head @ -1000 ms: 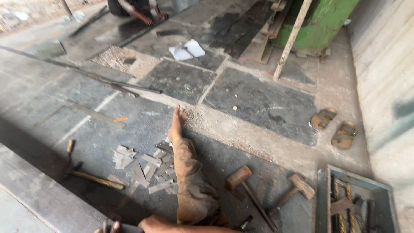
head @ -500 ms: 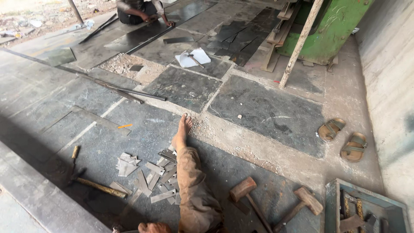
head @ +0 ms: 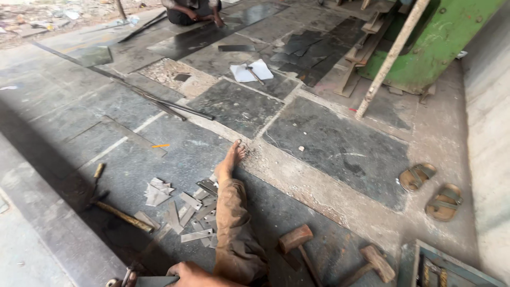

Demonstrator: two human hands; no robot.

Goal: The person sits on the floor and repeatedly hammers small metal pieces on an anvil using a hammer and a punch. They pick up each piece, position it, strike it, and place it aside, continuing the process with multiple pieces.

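At the bottom edge of the head view, one hand of the person shows, resting by the knee of the outstretched leg in brown trousers. Which hand it is cannot be told for certain; it appears to be the left one. Its fingers curl together against a flat grey metal piece that lies along the frame's lower border, touching it at its right end, but the view cuts off too much to tell whether they are clamped on it or just laid on it. Just left of that piece, a small metal tool with shiny handles pokes into view. The other hand is out of sight.

The leg stretches away over the stone floor, with the bare foot on the seam between two dark slabs. Just left of the shin lies a scatter of cut metal strips, well ahead of the fingers. Farther left a hammer with a wooden handle lies on the floor. Right of the knee lie two wooden mallets, and beyond them the corner of a blue-grey tool tray. A pair of sandals sits near the right wall. Far off at the top, another person sits on the floor, beside a green machine frame and a leaning wooden pole.
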